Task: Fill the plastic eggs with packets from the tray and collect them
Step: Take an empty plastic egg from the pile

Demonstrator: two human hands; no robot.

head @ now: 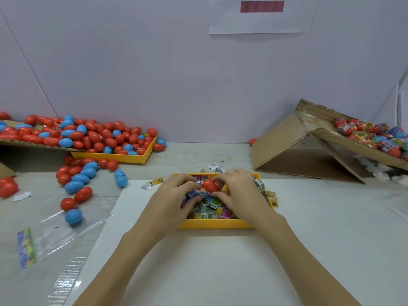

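Head view: I work over the tray (215,224) of packets (213,205)
Left hand (174,195): my fingers pinch the egg (210,186)
Right hand (239,191): grips the same egg, held just above the packets
Spare eggs (95,138): heaped far left

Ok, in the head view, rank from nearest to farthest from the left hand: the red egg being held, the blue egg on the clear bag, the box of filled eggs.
1. Red egg, at the left hand's fingertips, over the tray.
2. Blue egg, on the bag, left.
3. Box, far right.
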